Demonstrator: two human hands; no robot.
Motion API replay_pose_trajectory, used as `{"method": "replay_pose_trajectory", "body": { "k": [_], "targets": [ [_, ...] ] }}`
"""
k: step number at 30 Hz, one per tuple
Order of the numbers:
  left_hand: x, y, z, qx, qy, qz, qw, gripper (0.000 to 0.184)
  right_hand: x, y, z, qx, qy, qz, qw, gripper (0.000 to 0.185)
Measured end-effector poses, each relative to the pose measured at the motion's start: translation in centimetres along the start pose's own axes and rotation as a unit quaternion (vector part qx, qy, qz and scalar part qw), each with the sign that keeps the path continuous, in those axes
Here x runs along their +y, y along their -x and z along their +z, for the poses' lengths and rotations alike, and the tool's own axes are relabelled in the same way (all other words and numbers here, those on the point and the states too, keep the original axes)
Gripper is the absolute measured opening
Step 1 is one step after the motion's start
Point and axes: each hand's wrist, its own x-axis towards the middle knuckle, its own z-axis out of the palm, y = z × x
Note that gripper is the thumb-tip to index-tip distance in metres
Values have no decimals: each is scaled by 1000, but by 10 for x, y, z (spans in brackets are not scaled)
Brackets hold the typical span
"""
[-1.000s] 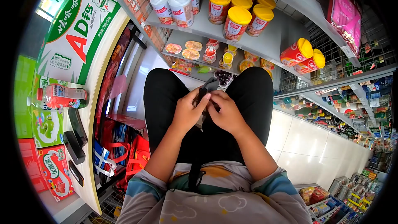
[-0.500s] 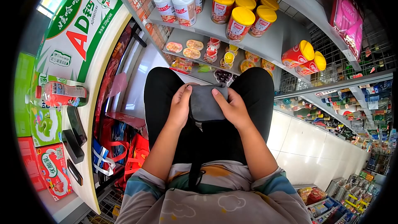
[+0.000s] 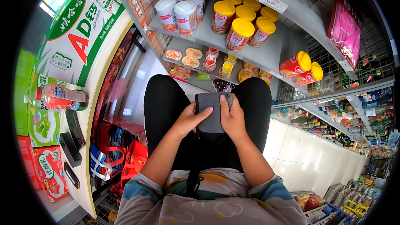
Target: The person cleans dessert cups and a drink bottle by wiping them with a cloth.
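A grey, soft-looking folded piece of fabric [image 3: 211, 121] lies between my hands, above my lap. Whether it is a cloth or a pouch I cannot tell. My left hand [image 3: 191, 120] grips its left side, thumb laid across the front. On the right side, my right hand [image 3: 233, 118] pinches it, with the thumb and a finger near the top edge. The fingers behind the fabric are hidden. A dark band runs along its upper left edge.
A shelf [image 3: 200, 29] ahead carries white-lidded cans [image 3: 185, 16] and yellow-lidded cans [image 3: 240, 33]. At left, a counter [image 3: 85, 179] holds a red-labelled bottle [image 3: 62, 96], dark boxes [image 3: 71, 148] and a drink carton [image 3: 71, 33]. Red bags [image 3: 135, 162] hang below it. Tiled floor [image 3: 300, 150] extends right.
The fabric now looks narrower and more upright, and my hands have come closer together. My left thumb has moved inward across its front. The view has shifted slightly.
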Motion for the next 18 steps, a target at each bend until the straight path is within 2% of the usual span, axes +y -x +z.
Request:
{"method": "replay_pose_trajectory", "body": {
  "k": [5,12,18],
  "targets": [
    [3,-3,1,13,-15,14,1000,49,-5,-1,-1,-23,-27,5,999,32],
    [8,-3,5,30,19,58,998,41,-14,3,-3,-61,-18,24,998,52],
    [3,-5,4,45,13,63,997,37,0,2,-1,-62,3,0,998,54]
  ]
}}
